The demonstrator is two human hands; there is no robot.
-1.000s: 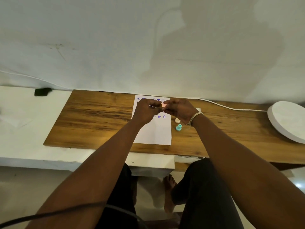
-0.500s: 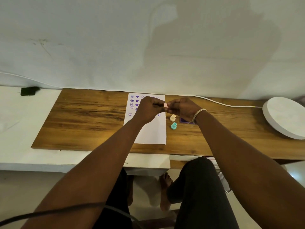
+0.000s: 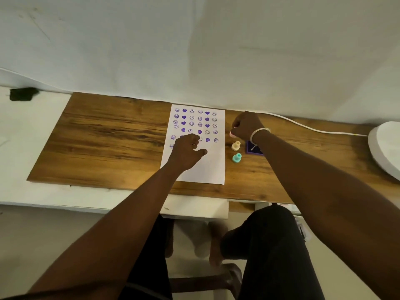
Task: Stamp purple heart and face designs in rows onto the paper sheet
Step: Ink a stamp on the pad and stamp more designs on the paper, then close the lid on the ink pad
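Paper sheet (image 3: 207, 167) flat on wooden counter (image 3: 108, 144), upper half stamped in purple rows, lower half blank; left hand (image 3: 187, 151) loosely open on it, right hand (image 3: 245, 126) pinching pink stamp (image 3: 232, 134) beside ink pad (image 3: 252, 148).

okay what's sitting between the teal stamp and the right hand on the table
In the head view, one cream stamp stands between the teal stamp and the right hand. The purple ink pad lies just off to the side, partly hidden under the wrist.
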